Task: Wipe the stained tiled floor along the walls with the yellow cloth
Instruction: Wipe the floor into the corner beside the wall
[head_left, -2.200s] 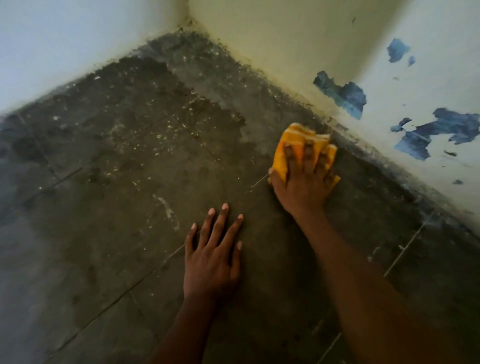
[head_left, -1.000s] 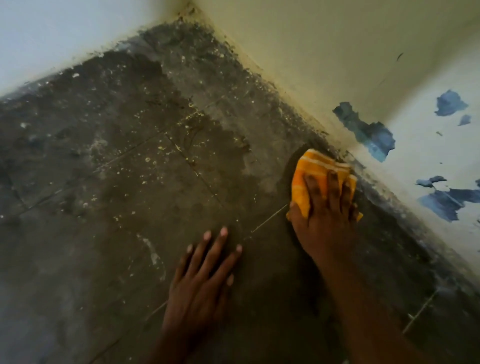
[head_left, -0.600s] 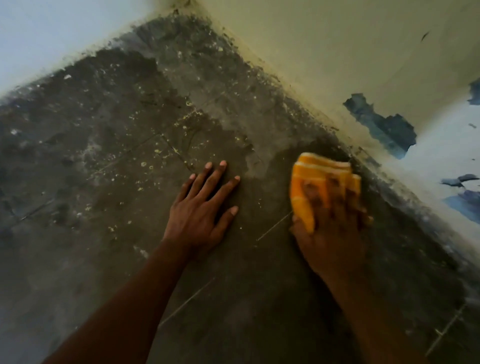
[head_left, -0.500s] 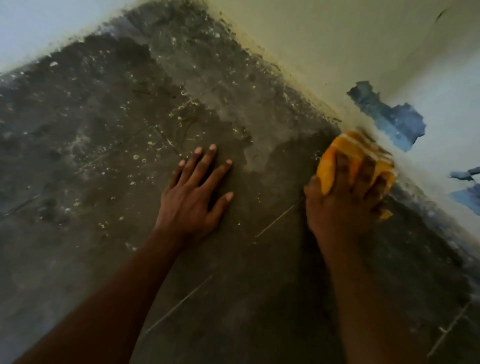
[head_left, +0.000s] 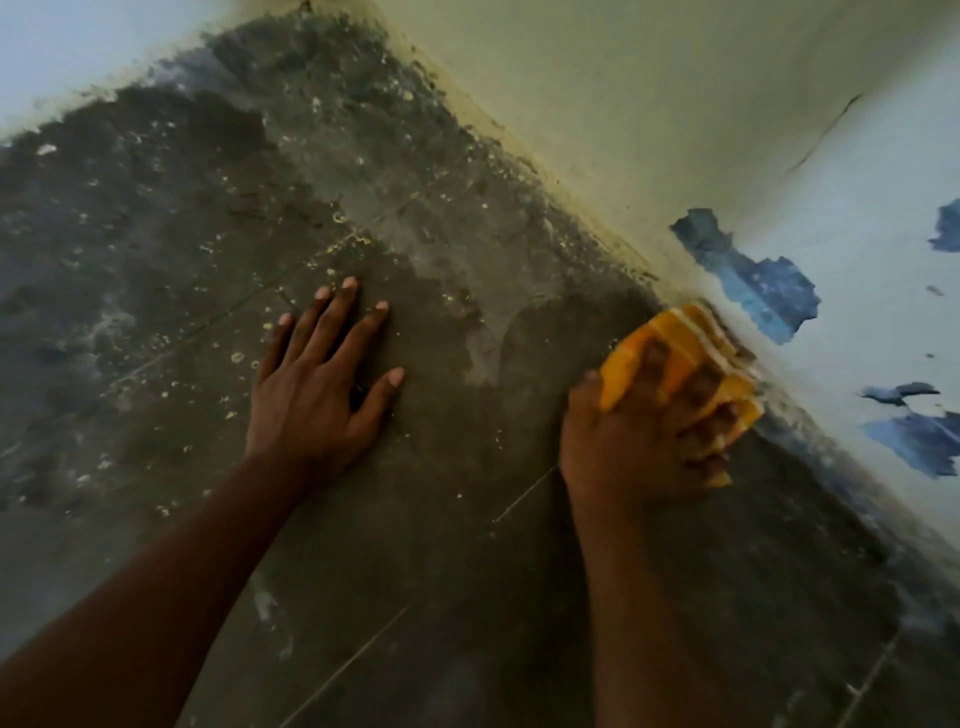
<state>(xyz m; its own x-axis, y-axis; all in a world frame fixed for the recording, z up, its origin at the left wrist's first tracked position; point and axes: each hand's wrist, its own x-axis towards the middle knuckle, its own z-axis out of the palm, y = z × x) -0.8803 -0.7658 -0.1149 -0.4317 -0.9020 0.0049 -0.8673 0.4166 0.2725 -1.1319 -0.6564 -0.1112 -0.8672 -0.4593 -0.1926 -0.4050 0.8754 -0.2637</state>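
Over on the left, the left hand (head_left: 317, 384) lies flat on the dark tiled floor (head_left: 171, 249), palm down, 5 fingers spread wide, gripping nothing, pointing up toward the corner. Pale specks litter the tiles beside it. Moving right, the right hand (head_left: 644, 441) presses down on the yellow cloth (head_left: 675, 348), fingers curled over the bunched fabric, blurred. The cloth sits hard against the foot of the right wall (head_left: 675, 130), its long axis running along the wall's base. Farther right, blue patches (head_left: 753, 280) show through peeled paint.

Blue peeled-paint patches (head_left: 758, 280), rt side
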